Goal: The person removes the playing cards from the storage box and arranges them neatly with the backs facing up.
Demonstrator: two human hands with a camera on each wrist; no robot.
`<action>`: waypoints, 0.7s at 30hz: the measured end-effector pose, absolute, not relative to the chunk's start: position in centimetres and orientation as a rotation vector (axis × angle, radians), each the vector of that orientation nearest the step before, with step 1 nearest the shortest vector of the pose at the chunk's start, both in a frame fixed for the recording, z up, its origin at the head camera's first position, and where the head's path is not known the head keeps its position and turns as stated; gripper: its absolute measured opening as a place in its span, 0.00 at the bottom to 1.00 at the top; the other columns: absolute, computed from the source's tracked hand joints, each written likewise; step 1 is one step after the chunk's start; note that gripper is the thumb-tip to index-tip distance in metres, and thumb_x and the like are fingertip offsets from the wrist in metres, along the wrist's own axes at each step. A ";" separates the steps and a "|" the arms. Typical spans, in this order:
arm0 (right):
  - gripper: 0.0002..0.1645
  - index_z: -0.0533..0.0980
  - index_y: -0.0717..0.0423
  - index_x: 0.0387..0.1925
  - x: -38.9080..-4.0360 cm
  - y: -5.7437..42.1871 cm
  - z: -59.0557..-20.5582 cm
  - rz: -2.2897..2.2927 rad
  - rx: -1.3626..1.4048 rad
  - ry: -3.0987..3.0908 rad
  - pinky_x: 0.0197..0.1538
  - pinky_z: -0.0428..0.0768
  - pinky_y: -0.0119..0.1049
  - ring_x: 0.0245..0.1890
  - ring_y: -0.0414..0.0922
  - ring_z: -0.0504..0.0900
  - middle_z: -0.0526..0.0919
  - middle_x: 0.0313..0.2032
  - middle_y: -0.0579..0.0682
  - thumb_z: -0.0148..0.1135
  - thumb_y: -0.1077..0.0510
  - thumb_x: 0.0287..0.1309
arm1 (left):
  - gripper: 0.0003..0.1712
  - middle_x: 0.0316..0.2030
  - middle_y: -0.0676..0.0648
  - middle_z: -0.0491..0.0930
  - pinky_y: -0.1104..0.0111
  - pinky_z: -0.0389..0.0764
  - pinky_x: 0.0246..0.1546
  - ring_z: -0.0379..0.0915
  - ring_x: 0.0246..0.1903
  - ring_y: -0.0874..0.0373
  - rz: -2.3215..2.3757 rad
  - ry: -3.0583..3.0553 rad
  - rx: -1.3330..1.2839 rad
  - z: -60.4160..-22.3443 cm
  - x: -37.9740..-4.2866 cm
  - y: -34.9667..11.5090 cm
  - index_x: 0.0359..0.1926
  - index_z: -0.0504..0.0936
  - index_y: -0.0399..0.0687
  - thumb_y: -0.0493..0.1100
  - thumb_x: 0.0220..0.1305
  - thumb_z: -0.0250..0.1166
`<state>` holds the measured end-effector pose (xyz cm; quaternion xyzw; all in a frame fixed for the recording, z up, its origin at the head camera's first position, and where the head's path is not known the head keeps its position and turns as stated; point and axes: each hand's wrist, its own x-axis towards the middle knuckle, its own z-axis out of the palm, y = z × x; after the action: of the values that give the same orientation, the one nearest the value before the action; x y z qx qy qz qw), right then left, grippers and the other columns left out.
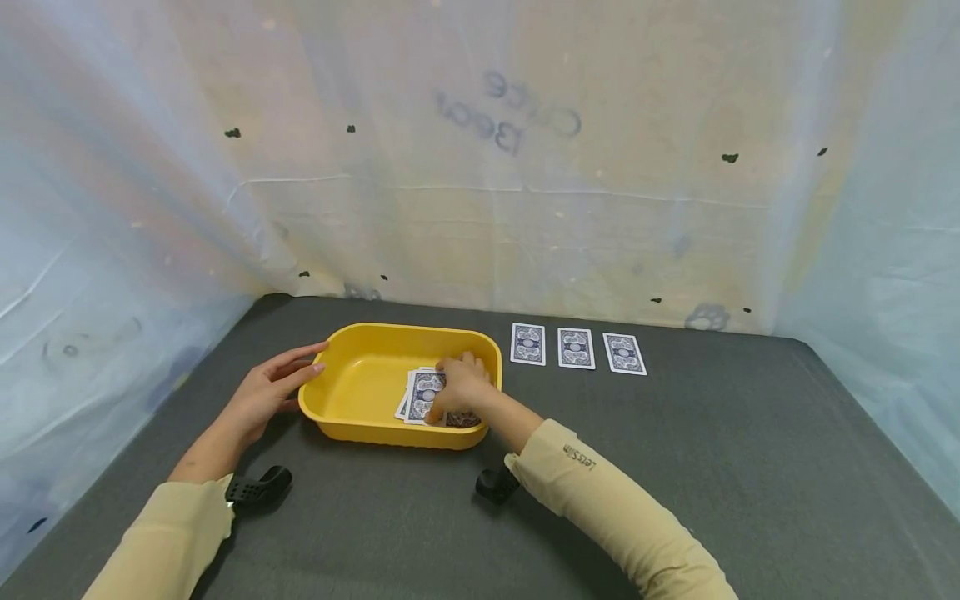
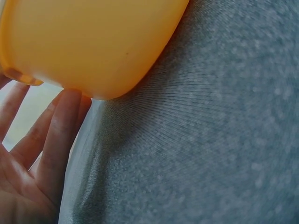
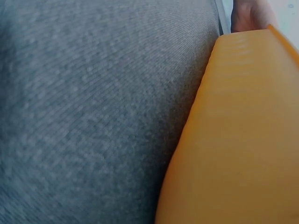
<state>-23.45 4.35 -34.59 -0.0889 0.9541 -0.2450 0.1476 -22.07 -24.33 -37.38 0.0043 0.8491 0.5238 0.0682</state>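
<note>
A yellow plastic tub (image 1: pixel 360 429) stands on the dark table. My left hand (image 1: pixel 266 387) is at its left end, thumb and index finger at the rim. In the left wrist view, straight fingers (image 2: pixel 60 130) of that hand touch the tub's outer wall (image 2: pixel 98 42). My right hand (image 1: pixel 465 385) reaches inside over playing cards, its fingers and thumb curled about the right side of a blue-backed playing card (image 1: pixel 423 397). Partly under this hand lies a darker, reddish-patterned card (image 1: pixel 461 419). In the right wrist view the tub's wall (image 3: pixel 243 130) hides the right hand.
Beyond the tub's right end, three blue-backed cards lie face down in a row: a left card (image 1: pixel 528 344), a middle card (image 1: pixel 576 348) and a right card (image 1: pixel 624 354). Pale plastic sheeting (image 1: pixel 525 167) hangs behind and beside the dark cloth-covered table (image 1: pixel 712 467).
</note>
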 end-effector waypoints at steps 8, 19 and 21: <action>0.47 0.73 0.52 0.61 -23.5 4.2 -34.6 -0.693 -0.264 2.790 0.58 0.63 0.44 0.50 0.50 0.63 0.66 0.48 0.55 0.81 0.51 0.35 | 0.40 0.67 0.38 0.64 0.55 0.80 0.49 0.73 0.48 0.64 1.587 2.548 0.021 -37.4 -22.1 -24.2 0.72 0.61 0.59 0.67 0.63 0.57; 0.47 0.73 0.49 0.59 -23.3 4.1 -34.7 -0.698 -0.387 2.879 0.54 0.62 0.41 0.49 0.49 0.62 0.67 0.47 0.53 0.83 0.49 0.32 | 0.39 0.67 0.37 0.64 0.59 0.81 0.47 0.73 0.42 0.74 1.605 2.543 0.036 -37.5 -22.1 -24.4 0.72 0.61 0.59 0.66 0.64 0.56; 0.47 0.72 0.48 0.59 -23.2 4.1 -34.7 -0.690 -0.406 2.878 0.54 0.62 0.41 0.48 0.48 0.63 0.69 0.49 0.53 0.82 0.49 0.33 | 0.39 0.67 0.37 0.64 0.59 0.81 0.47 0.73 0.42 0.74 1.609 2.543 0.036 -37.5 -22.1 -24.4 0.72 0.62 0.60 0.66 0.64 0.57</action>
<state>-23.25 4.10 -34.70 -0.1355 0.9605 -0.2304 0.0772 -22.13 -24.37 -37.51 0.0119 0.8432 0.5334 0.0661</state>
